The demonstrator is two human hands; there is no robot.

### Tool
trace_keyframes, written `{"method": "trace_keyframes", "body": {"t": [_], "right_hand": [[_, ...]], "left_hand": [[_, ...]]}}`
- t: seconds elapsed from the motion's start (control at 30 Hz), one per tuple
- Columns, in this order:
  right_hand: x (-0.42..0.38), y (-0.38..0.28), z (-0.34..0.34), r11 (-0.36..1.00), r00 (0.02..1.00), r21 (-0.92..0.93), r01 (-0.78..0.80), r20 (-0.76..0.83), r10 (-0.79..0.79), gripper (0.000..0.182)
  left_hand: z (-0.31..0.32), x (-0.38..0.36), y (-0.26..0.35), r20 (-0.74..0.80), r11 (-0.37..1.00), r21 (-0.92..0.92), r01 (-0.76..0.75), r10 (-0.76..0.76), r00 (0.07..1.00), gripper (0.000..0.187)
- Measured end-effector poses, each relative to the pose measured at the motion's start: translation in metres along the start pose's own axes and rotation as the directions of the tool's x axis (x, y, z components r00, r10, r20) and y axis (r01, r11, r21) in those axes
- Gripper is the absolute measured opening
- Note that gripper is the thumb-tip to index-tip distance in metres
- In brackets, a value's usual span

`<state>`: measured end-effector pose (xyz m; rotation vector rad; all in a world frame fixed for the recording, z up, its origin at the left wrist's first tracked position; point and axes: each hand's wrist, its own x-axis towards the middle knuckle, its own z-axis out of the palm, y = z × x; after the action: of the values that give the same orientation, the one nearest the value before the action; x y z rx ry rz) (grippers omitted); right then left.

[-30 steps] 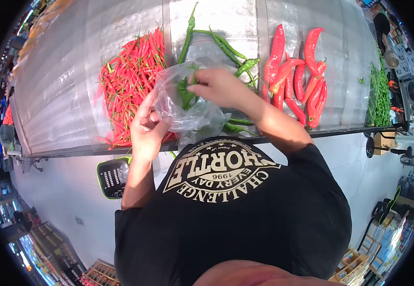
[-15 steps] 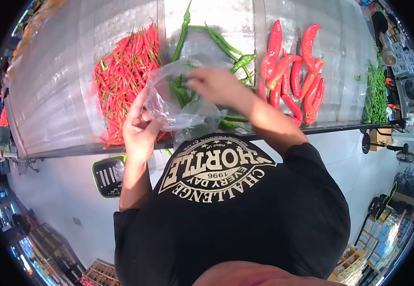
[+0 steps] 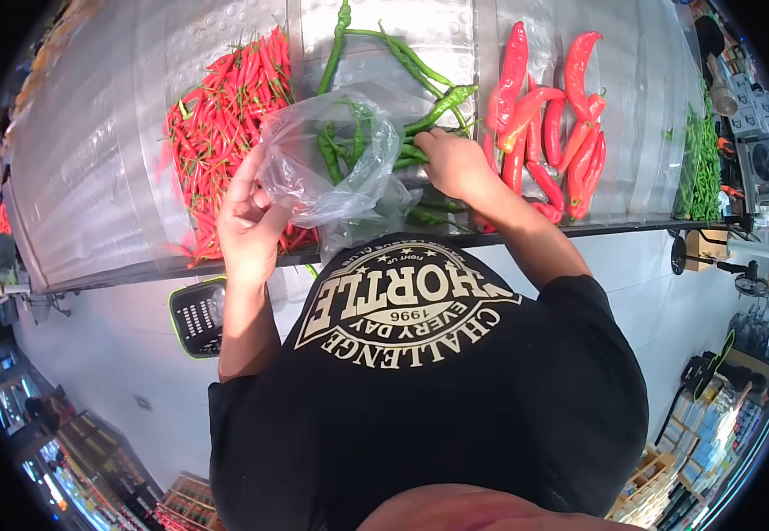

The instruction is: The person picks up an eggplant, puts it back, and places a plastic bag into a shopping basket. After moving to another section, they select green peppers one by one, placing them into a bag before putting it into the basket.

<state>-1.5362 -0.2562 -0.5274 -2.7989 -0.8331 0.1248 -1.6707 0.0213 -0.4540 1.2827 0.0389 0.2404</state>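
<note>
Green chili peppers (image 3: 412, 152) are lying just left of our right hand (image 3: 455, 165), the nearer one, their lengths pointing roughly crosswise toward the plastic bag (image 3: 300, 199). Our right fingers are touching them, how tightly we cannot tell; our left hand (image 3: 253, 221) is pinching the bag's edge, other green chilies (image 3: 330, 157) showing inside.

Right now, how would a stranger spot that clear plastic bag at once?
On the long grey display counter, look between the heap of thin red chillies and the group of large, glossy red peppers. There, the person's left hand holds the crinkled, clear plastic bag. Long green peppers show inside it; the peppers around it are unbagged.
</note>
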Motion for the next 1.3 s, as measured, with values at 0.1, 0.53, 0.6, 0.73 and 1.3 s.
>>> {"method": "trace_keyframes", "body": {"t": [0.1,0.53,0.6,0.73,1.3], "right_hand": [[-0.005,0.001,-0.016,0.981,0.99,0.19,-0.03,-0.132,0.056,0.03],[-0.019,0.053,-0.074,0.692,0.742,0.721,0.005,-0.467,0.481,0.025],[-0.021,0.06,-0.077,0.601,0.719,0.792,0.109,-0.48,0.503,0.024],[-0.027,0.058,-0.094,0.362,0.694,0.913,0.186,-0.383,0.61,0.024],[-0.024,0.062,-0.097,0.263,0.736,0.921,0.288,-0.388,0.555,0.026]], "left_hand": [[-0.009,0.0,-0.002,0.015,0.999,0.033,0.004,-0.005,1.0,0.071],[-0.004,0.001,-0.001,0.016,1.0,0.025,0.014,-0.015,1.0,0.069],[0.001,0.002,0.001,0.023,1.0,0.023,0.002,-0.003,1.0,0.069],[0.004,0.002,0.002,-0.003,1.0,0.021,0.009,-0.008,1.0,0.07],[0.004,0.0,0.004,0.028,0.999,0.037,0.04,-0.041,0.999,0.07]]}}
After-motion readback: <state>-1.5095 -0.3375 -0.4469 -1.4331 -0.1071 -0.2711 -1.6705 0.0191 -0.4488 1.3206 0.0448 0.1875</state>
